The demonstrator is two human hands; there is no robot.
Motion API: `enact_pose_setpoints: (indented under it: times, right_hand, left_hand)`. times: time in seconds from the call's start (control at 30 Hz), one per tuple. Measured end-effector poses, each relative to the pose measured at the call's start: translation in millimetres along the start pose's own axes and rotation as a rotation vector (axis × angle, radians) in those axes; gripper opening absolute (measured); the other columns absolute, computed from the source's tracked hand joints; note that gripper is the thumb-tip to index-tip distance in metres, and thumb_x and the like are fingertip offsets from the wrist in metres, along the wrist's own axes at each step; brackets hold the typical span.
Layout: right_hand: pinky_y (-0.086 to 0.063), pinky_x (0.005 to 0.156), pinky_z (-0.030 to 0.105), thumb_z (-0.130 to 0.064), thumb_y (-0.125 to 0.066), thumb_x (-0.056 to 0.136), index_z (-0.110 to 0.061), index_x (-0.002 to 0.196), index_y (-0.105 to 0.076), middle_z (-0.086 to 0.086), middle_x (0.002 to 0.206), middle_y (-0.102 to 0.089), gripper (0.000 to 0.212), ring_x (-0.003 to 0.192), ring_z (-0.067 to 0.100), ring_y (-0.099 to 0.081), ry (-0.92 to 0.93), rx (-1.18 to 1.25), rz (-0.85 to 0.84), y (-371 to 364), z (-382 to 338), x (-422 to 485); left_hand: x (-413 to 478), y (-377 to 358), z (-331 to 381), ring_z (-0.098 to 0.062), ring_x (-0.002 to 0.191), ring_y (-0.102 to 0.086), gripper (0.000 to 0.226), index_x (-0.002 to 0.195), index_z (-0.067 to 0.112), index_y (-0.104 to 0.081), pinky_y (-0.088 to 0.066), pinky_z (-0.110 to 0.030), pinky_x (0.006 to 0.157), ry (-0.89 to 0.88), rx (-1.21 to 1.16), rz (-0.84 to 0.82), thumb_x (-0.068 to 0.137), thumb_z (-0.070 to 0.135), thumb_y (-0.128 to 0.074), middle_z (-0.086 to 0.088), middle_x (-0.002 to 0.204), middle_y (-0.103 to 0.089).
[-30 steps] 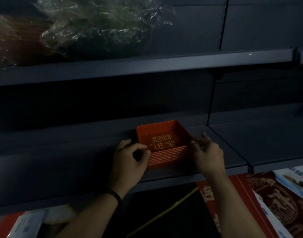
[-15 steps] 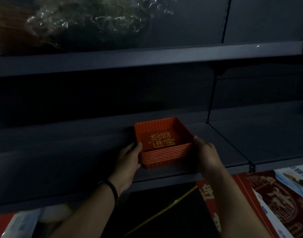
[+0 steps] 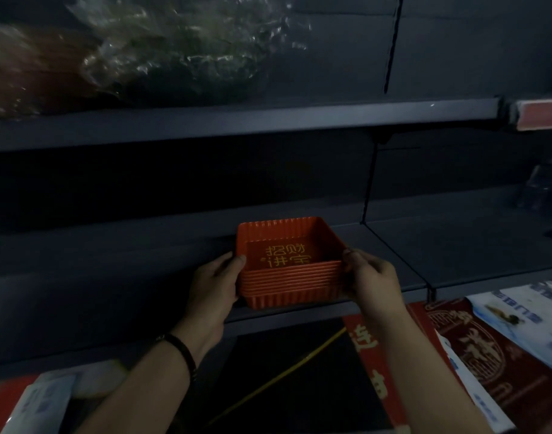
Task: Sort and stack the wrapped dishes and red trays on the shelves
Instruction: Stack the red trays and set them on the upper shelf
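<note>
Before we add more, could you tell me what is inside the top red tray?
The tray shows only gold lettering on its floor. The stack beneath hides its insides.

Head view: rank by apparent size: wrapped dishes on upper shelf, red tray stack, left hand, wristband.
1. wrapped dishes, largest even though the frame edge cuts them off
2. red tray stack
3. left hand
4. wristband

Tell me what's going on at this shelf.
A person grips a nested stack of red trays from both sides, the left hand on its left wall and the right hand on its right. The stack is at the front edge of the middle shelf. Plastic-wrapped dishes sit on the upper shelf, off to the left.
</note>
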State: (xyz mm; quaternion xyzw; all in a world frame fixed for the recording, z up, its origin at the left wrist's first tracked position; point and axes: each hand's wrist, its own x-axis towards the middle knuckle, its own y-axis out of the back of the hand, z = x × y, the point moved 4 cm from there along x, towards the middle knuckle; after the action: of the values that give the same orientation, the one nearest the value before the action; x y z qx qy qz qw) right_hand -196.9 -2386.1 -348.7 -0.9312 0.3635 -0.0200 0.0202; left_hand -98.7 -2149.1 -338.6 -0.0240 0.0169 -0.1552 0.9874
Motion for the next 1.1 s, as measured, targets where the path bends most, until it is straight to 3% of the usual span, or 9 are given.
enact_pose_setpoints:
  times: [0.13, 0.3, 0.47, 0.57, 0.67, 0.8, 0.9, 0.97, 1.1]
  right_hand:
    - [-0.052, 0.075, 0.04, -0.025, -0.058, 0.105, -0.016, 0.079, -0.077, -0.008, 0.063, -0.068, 0.034, 0.071, 0.018, -0.067, 0.054, -0.007, 0.044, 4.5, -33.6, -44.5]
    - [-0.057, 0.084, 0.045, -0.031, -0.064, 0.102, -0.02, 0.083, -0.084, -0.006, 0.072, -0.075, 0.029, 0.085, 0.025, -0.074, 0.061, 0.019, 0.073, 17.2, -75.1, -101.3]
    - [-0.05, 0.072, 0.037, -0.037, -0.065, 0.099, -0.018, 0.075, -0.082, -0.008, 0.065, -0.071, 0.035, 0.075, 0.019, -0.069, 0.155, -0.022, 0.165, 39.9, -125.9, -160.1]
    - [-0.053, 0.073, 0.039, -0.036, -0.067, 0.098, -0.023, 0.07, -0.083, -0.007, 0.065, -0.072, 0.034, 0.073, 0.017, -0.069, 0.219, -0.025, 0.194, 51.8, -164.6, -194.2]
    - [-0.054, 0.07, 0.04, -0.035, -0.066, 0.099, -0.016, 0.072, -0.081, -0.005, 0.062, -0.069, 0.036, 0.062, 0.009, -0.067, 0.295, -0.021, 0.196, 62.5, -203.9, -215.9]
    - [-0.049, 0.066, 0.033, -0.031, -0.064, 0.1, -0.007, 0.067, -0.074, -0.001, 0.063, -0.064, 0.041, 0.062, 0.011, -0.062, 0.358, 0.019, 0.226, 71.8, -255.3, -218.0]
    - [-0.046, 0.067, 0.035, -0.031, -0.063, 0.098, -0.014, 0.086, -0.071, 0.008, 0.074, -0.058, 0.023, 0.071, 0.021, -0.055, 0.385, 0.052, 0.247, 74.3, -287.0, -206.7]
    - [-0.05, 0.067, 0.035, -0.031, -0.06, 0.099, -0.01, 0.088, -0.074, 0.008, 0.073, -0.058, 0.028, 0.071, 0.022, -0.056, 0.387, 0.027, 0.233, 73.8, -303.1, -192.9]
    - [-0.062, 0.077, 0.05, -0.031, -0.06, 0.096, -0.014, 0.085, -0.075, 0.003, 0.066, -0.062, 0.025, 0.072, 0.026, -0.063, 0.368, 0.025, 0.247, 72.1, -332.1, -153.0]
  left_hand:
    - [-44.2, 9.6, 35.6, -0.011, 0.096, -0.079, 0.021, 0.11, 0.027, -0.079, -0.06, -0.031, 0.084, -0.034, 0.0, -0.019, 0.107, 0.033, -0.06, 0.004, 0.102, -0.083]
    - [-98.8, 18.1, 77.5, -0.009, 0.09, -0.079, 0.018, 0.104, 0.024, -0.079, -0.058, -0.02, 0.068, -0.074, -0.015, -0.02, 0.105, 0.031, -0.063, 0.004, 0.096, -0.083]
    - [-151.0, 20.7, 121.3, -0.012, 0.088, -0.08, 0.015, 0.106, 0.02, -0.08, -0.063, -0.029, 0.072, -0.094, -0.045, -0.039, 0.103, 0.028, -0.067, 0.001, 0.096, -0.084]
    - [-179.1, 20.5, 150.6, -0.014, 0.088, -0.081, 0.013, 0.107, 0.022, -0.077, -0.065, -0.035, 0.076, -0.124, -0.073, -0.059, 0.102, 0.03, -0.068, 0.001, 0.096, -0.084]
    - [-201.7, 17.3, 186.9, -0.014, 0.087, -0.081, 0.012, 0.106, 0.023, -0.075, -0.065, -0.036, 0.074, -0.187, -0.09, -0.087, 0.101, 0.031, -0.067, 0.001, 0.095, -0.083]
    - [-214.8, 5.4, 238.4, -0.016, 0.087, -0.081, 0.015, 0.105, 0.018, -0.078, -0.065, -0.034, 0.071, -0.266, -0.095, -0.12, 0.102, 0.029, -0.067, -0.001, 0.094, -0.084]
    - [-206.6, -5.8, 269.7, -0.018, 0.088, -0.082, 0.019, 0.103, 0.014, -0.079, -0.065, -0.039, 0.076, -0.292, -0.081, -0.13, 0.103, 0.029, -0.067, -0.002, 0.093, -0.084]
    - [-192.3, -15.3, 286.6, -0.019, 0.088, -0.082, 0.021, 0.103, 0.012, -0.079, -0.066, -0.042, 0.079, -0.286, -0.081, -0.131, 0.103, 0.029, -0.066, -0.003, 0.093, -0.084]
    - [-152.5, -38.6, 310.6, -0.021, 0.092, -0.081, 0.024, 0.107, 0.009, -0.078, -0.067, -0.042, 0.077, -0.275, -0.078, -0.135, 0.105, 0.029, -0.064, -0.005, 0.097, -0.083]
